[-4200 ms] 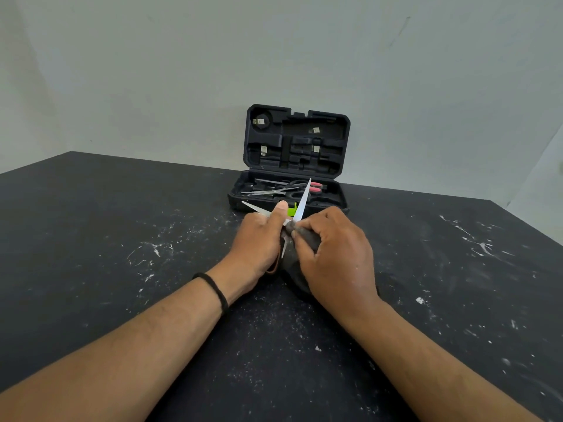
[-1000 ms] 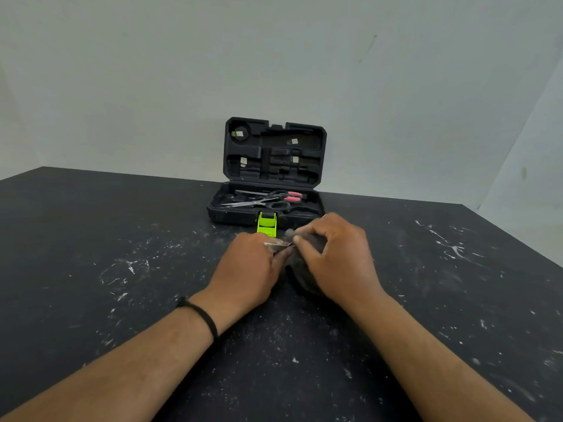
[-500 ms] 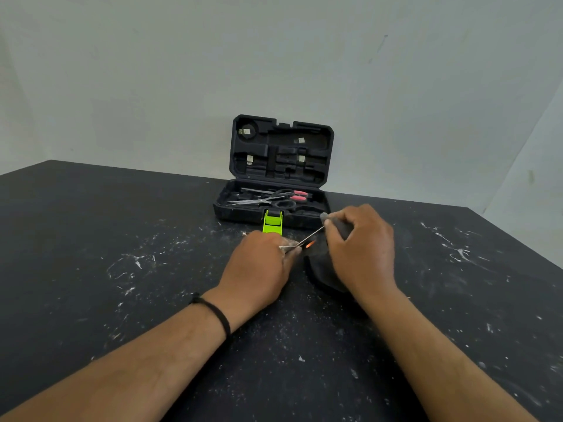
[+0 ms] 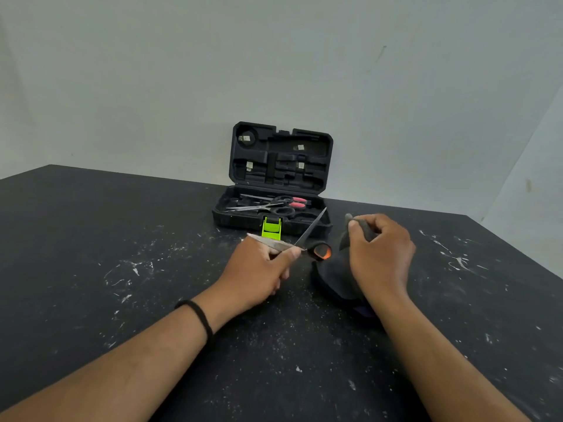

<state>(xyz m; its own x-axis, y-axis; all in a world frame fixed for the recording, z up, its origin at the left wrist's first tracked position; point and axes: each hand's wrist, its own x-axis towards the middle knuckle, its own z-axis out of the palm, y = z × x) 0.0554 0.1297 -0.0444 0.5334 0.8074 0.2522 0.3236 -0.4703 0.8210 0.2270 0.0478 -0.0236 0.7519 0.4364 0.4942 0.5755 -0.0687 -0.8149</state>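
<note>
I hold a pair of scissors (image 4: 310,228) in my left hand (image 4: 259,269), fingers curled round them near the pivot, low over the table (image 4: 122,239). Their 2 blades are spread wide: 1 points left past my knuckles, the other slants up and right toward the case. A black handle loop with an orange inside sticks out to the right of my thumb. Just beside it, my right hand (image 4: 380,254) pinches a fold of dark cloth (image 4: 335,278). The rest of the cloth lies bunched on the table under that hand. My hands are close but apart. Behind them stands an open black tool case (image 4: 280,156), lid upright, with a green latch (image 4: 271,228) at its front edge and more scissors (image 4: 265,205) in its tray. A black band (image 4: 199,318) circles my left wrist.
</note>
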